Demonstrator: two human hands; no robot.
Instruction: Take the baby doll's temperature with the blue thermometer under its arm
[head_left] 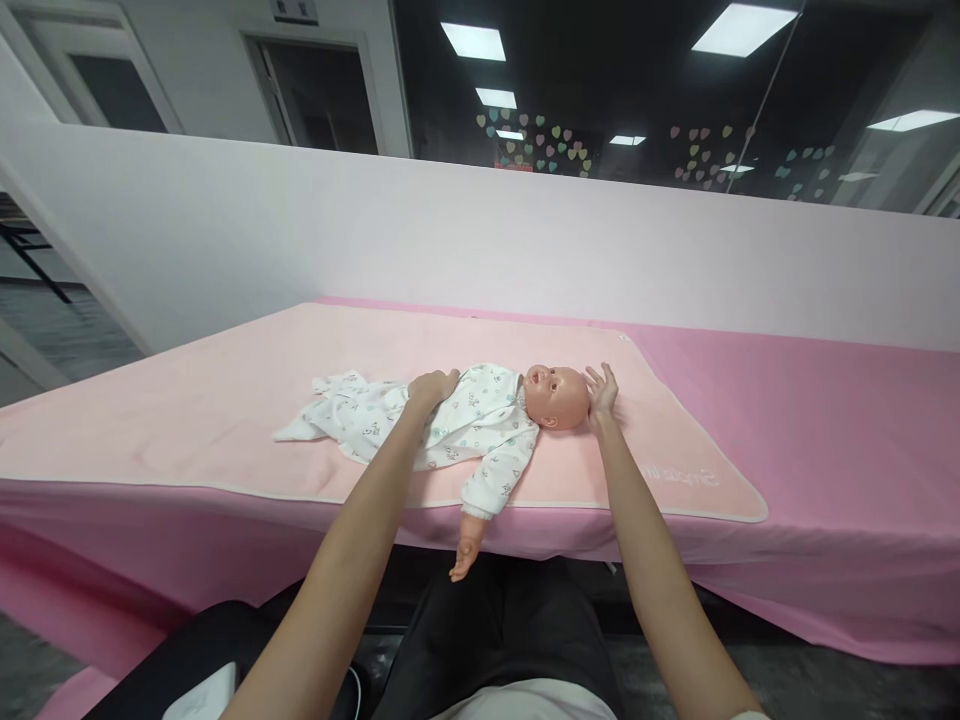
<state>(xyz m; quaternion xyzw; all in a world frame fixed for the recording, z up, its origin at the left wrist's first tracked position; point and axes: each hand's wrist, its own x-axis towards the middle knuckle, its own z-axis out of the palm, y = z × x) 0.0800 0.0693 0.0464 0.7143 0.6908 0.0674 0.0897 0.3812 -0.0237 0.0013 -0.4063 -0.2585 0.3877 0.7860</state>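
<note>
A baby doll point(559, 397) lies on its back across a peach mat point(247, 360), its head to the right. It wears a white printed outfit point(480, 400) whose empty-looking lower end trails to the left. My left hand point(433, 387) is closed on the outfit around the doll's waist, with its fingertips partly hidden. Beside the crown of the head, my right hand point(602, 392) is open, fingers spread and the palm side against or very close to the head. One doll arm point(469, 540) hangs over the table's front edge.
Pink cloth point(847, 440) covers the table beneath the mat and drapes down its front. A low white partition point(525, 240) runs along the back, with dark glass point(615, 80) above it. My legs point(495, 640) are close under the front edge. A white object point(201, 695) sits at lower left.
</note>
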